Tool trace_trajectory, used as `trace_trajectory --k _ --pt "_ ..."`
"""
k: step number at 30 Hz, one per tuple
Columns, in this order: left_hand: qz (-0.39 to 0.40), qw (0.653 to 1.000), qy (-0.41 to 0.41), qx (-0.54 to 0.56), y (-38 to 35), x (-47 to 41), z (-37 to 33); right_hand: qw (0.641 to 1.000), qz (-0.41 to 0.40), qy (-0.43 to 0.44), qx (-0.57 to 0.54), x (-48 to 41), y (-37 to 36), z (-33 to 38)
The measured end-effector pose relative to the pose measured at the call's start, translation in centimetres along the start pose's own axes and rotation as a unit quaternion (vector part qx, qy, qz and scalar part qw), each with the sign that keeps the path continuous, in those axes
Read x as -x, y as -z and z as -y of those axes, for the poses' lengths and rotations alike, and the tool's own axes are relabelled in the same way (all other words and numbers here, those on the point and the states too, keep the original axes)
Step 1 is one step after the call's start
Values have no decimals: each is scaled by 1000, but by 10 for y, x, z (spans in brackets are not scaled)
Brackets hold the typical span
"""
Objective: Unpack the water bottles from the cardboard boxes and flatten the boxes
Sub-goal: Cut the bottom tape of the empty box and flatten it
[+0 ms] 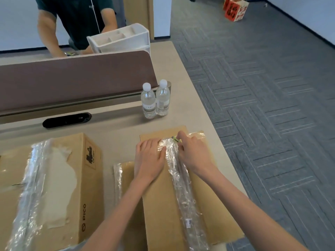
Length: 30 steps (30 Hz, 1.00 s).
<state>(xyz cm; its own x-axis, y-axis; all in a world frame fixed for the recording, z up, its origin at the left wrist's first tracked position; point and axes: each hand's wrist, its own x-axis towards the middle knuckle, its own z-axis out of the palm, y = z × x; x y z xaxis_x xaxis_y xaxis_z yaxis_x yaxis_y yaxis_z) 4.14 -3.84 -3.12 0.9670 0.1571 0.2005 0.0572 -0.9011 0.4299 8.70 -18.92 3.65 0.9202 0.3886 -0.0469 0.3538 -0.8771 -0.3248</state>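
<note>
Head view, right hand (194, 153) pinching green tool (175, 138), bottles (155, 100) by divider (72, 78)

I am holding both bare forearms stretched out ahead of me, angling in toward each other so my hands are sitting near one another. My left hand (149, 158) is lying palm down, fingers straight and close together, pressing flat on what is under it. My right hand (193, 153) is arching just beside it, wrist bent, knuckles up, fingers curling down and forward. Its fingertips are pinching a small green tool (174, 138), which they are mostly hiding. The two hands are not touching.
</note>
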Motion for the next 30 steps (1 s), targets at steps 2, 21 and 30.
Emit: trace_trajectory --k 2,21,30 --pt "12 1000 0 4 1 0 1 1000 -2 -12 11 1 1 6" --pt "15 999 -44 -12 -4 -8 16 985 25 -92 140 1 10 53" --pt "9 998 -51 -45 -7 -7 15 980 37 -100 168 14 2 51"
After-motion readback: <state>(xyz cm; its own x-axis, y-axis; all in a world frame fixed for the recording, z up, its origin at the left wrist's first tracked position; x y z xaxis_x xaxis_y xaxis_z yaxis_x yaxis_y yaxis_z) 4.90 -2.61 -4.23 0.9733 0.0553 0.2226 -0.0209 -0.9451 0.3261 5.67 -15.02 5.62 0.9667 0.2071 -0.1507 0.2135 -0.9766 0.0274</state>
